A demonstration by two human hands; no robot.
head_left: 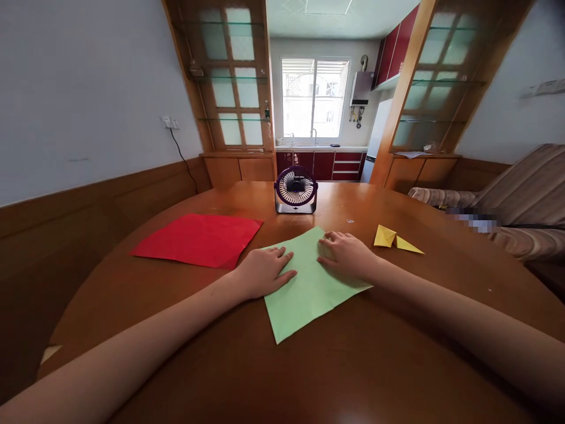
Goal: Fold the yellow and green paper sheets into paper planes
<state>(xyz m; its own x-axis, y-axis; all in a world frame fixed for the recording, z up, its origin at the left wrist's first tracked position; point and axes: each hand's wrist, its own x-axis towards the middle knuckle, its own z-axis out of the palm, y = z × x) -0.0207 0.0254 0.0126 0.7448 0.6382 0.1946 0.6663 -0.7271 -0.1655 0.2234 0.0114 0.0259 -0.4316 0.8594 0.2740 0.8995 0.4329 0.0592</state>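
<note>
A sheet of light green paper (309, 285) lies flat and turned at an angle on the brown wooden table (335, 377). My left hand (265, 271) rests on its left side, fingers spread and pointing right. On the upper right part of the sheet lies my right hand (346, 253), palm down with its fingers stretched out. Neither hand grips anything. Beyond my left hand is a sheet of red paper (198, 238). To the right of my right hand sits a folded yellow paper piece (385, 236) with a pointed yellow part beside it.
A small dark purple desk fan (295, 187) stands on the far part of the table. A striped sofa (521, 194) is at the right. Behind the table are wooden cabinets (238, 168) and a kitchen with a window (314, 97).
</note>
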